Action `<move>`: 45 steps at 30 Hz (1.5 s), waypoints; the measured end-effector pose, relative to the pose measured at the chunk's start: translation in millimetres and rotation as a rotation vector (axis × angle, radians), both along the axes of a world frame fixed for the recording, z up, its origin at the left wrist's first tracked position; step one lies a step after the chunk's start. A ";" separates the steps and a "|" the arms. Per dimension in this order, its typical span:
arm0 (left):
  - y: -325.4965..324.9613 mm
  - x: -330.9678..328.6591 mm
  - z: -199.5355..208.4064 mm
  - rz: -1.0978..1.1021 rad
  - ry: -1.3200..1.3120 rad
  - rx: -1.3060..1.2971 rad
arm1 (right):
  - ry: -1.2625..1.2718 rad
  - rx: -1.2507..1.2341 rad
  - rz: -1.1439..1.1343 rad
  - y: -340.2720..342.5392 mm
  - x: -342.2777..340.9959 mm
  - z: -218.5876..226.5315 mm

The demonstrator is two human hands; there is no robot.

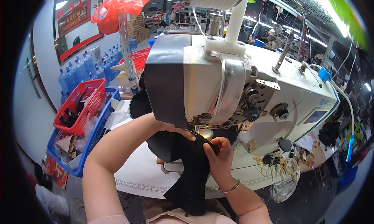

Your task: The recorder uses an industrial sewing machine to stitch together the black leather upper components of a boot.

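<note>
One black cloth [194, 165]: between your left hand [176, 129] and right hand [221, 156], upper end under the sewing machine [202, 83] near the needle area, lower end hanging over the table's front edge toward your lap.
Left hand: thumb laid along the cloth's upper left, beside the needle area; fingers mostly hidden, so can't tell how far they're closed or if they grip.
Right hand: thumb and forefinger pinched on the cloth's upper right edge, other fingers curled.
Right wrist: bracelet [233, 186].
White table [136, 171]: beneath the cloth, ruler strip [142, 187] along the front edge.
Left side: red basket [90, 107] on a blue basket [91, 144], beyond your left forearm.
</note>
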State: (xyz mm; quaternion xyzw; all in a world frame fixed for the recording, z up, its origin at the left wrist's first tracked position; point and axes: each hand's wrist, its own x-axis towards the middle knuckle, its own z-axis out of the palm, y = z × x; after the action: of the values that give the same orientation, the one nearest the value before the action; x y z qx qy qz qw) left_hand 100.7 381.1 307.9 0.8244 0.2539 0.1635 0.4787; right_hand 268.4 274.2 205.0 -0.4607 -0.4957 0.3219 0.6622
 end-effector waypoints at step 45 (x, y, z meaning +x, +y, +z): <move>20.5 -4.3 -19.5 -0.042 -0.071 -0.059 | -0.039 -0.028 -0.079 5.2 -3.5 -0.6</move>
State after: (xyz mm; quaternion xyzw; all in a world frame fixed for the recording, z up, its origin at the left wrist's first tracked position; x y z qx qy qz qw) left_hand 96.5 401.5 288.4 0.8088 0.2241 0.1749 0.5148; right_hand 265.0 279.4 204.4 -0.4952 -0.4855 0.2934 0.6580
